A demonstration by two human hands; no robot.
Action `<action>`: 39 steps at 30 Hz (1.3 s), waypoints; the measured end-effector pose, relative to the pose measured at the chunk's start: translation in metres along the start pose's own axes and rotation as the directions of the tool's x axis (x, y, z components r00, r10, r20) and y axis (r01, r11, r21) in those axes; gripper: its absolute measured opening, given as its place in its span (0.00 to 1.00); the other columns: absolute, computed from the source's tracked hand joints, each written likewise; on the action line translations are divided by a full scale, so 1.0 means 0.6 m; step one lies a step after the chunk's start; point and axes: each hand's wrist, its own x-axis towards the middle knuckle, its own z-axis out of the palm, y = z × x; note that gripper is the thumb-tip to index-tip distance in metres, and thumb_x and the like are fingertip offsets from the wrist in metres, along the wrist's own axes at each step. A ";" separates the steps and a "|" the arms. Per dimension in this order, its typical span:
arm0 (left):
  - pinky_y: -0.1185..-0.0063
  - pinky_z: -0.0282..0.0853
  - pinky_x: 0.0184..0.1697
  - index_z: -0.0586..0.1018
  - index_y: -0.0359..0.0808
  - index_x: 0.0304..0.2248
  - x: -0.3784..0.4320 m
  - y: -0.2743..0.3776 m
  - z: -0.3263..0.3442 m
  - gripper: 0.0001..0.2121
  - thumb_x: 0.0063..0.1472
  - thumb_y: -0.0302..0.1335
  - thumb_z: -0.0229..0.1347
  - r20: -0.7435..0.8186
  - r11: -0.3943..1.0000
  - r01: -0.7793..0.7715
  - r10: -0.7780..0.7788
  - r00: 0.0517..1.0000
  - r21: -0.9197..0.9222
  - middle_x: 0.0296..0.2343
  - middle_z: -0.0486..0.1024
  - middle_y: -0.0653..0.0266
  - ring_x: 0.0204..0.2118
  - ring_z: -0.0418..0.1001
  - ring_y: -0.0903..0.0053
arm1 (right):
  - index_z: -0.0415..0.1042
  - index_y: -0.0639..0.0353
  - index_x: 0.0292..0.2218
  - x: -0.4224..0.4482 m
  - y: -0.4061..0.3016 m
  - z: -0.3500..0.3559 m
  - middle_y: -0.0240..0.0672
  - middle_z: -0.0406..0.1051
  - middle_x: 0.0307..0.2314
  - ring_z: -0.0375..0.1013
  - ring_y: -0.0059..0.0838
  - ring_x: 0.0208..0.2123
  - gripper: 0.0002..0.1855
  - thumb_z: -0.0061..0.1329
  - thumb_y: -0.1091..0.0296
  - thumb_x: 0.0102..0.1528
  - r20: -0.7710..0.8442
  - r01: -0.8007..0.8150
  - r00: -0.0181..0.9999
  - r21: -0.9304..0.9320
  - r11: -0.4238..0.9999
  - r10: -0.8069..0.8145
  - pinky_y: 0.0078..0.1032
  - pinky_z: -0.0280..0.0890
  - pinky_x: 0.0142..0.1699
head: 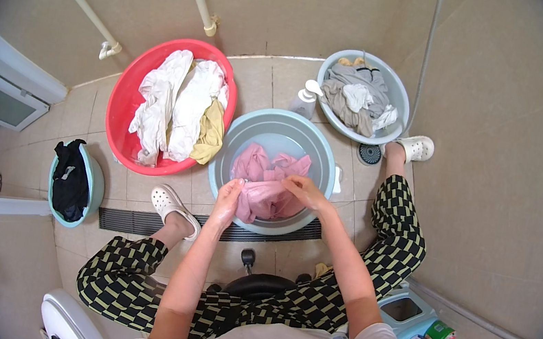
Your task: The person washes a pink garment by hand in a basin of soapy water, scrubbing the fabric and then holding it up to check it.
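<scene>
A wet pink garment (267, 197) lies partly in the water of a pale blue-green plastic basin (252, 124) on the floor before me. My left hand (229, 197) grips the cloth at its left end, near the basin's front left rim. Over on the right side, my right hand (303, 193) pinches the same garment between thumb and fingers. A stretch of fabric is drawn between both hands, above the water. More pink folds rest behind it in the basin.
A red basin (118, 111) at left holds white and yellow clothes (192, 106). Grey clothes (360, 96) fill another basin (402, 81) at back right, beside a pump bottle (305, 99). A teal bucket (97, 186) holds black clothing (70, 183). A floor drain grate (139, 224) runs in front.
</scene>
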 end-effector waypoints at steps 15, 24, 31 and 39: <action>0.87 0.55 0.15 0.64 0.40 0.25 0.025 -0.099 0.086 0.12 0.61 0.38 0.37 -0.375 0.951 -0.044 -0.078 0.924 -0.306 0.15 0.61 0.73 0.15 0.60 0.86 | 0.66 0.61 0.16 0.042 0.081 0.183 0.44 0.65 0.12 0.66 0.42 0.13 0.15 0.40 0.61 0.48 -0.362 0.000 0.855 -0.715 0.699 -0.372 0.35 0.58 0.19; 0.80 0.66 0.27 0.69 0.37 0.26 -0.004 -0.059 0.112 0.14 0.61 0.37 0.38 -0.356 0.899 0.051 -0.224 0.907 -0.435 0.18 0.66 0.70 0.22 0.67 0.79 | 0.65 0.61 0.15 0.046 0.061 0.158 0.42 0.65 0.10 0.66 0.38 0.12 0.14 0.39 0.65 0.46 -0.314 -0.031 0.848 -0.834 0.551 -0.427 0.35 0.58 0.17; 0.82 0.57 0.14 0.66 0.42 0.19 0.035 -0.117 -0.058 0.14 0.59 0.38 0.41 -0.039 0.890 -0.004 -0.015 0.999 -0.456 0.11 0.61 0.75 0.13 0.60 0.85 | 0.65 0.61 0.13 -0.025 0.020 0.263 0.36 0.61 0.05 0.63 0.33 0.08 0.14 0.42 0.64 0.45 -0.267 0.179 0.756 -0.793 0.582 -0.598 0.30 0.57 0.14; 0.81 0.63 0.18 0.68 0.35 0.30 0.007 -0.052 0.119 0.13 0.59 0.38 0.42 -0.369 0.886 0.058 -0.250 0.895 -0.460 0.20 0.68 0.69 0.19 0.67 0.80 | 0.64 0.58 0.11 0.052 0.074 0.146 0.41 0.63 0.07 0.65 0.34 0.09 0.18 0.38 0.64 0.48 -0.408 -0.060 0.775 -0.808 0.585 -0.483 0.33 0.57 0.14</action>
